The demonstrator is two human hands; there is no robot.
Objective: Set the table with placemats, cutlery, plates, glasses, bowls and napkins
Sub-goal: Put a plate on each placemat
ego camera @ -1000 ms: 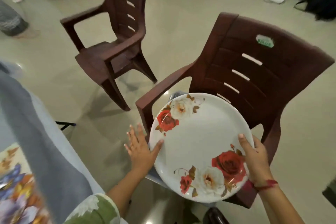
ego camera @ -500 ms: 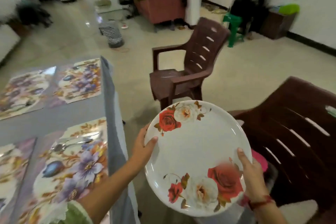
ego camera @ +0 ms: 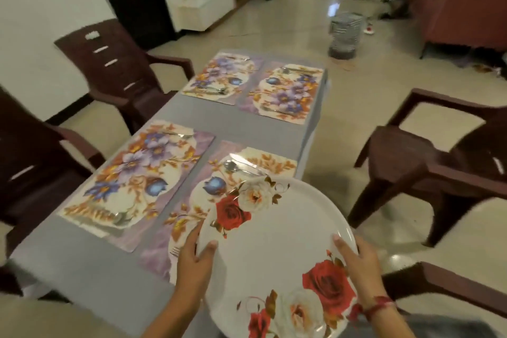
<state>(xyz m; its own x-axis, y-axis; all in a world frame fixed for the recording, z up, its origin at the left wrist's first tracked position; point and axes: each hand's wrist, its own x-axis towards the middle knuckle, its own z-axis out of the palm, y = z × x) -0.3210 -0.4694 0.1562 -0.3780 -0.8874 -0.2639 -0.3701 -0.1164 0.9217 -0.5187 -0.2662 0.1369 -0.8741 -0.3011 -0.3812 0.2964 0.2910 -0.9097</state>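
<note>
The plate [ego camera: 274, 250] was held flat and face up between both hands, over the near right corner of the worktop [ego camera: 82, 269]. Its far edge overlapped the nearest placemat [ego camera: 197, 195] in the view (whether it hung above the mat or already touched it could not be told). Holding it by opposite rims made sense: a wide, shallow dish carried level from two sides does not tip and can go straight down. That mat carried a spoon [ego camera: 233, 166] along its far side and a fork [ego camera: 174, 251] at its near side, with the middle bare. I judged the gap was room kept for the plate. The second placemat [ego camera: 137, 173] just beside it on the left and the far placemats [ego camera: 285, 90] seemed to hold cutlery only, so plate-laying looked barely begun.

The left hand [ego camera: 194, 263] had its grip closed on the plate's left rim, thumb on the upper face and a finger along the edge. The other fingers were hidden beneath. The right hand [ego camera: 359, 269], a red thread at its wrist, gripped the right rim likewise, thumb on top beside the red rose and fingers out of sight below. Neither grip spread wide; each only pinched the rim's thickness. A brown chair [ego camera: 411, 162] stood near the worktop's right side.
</note>
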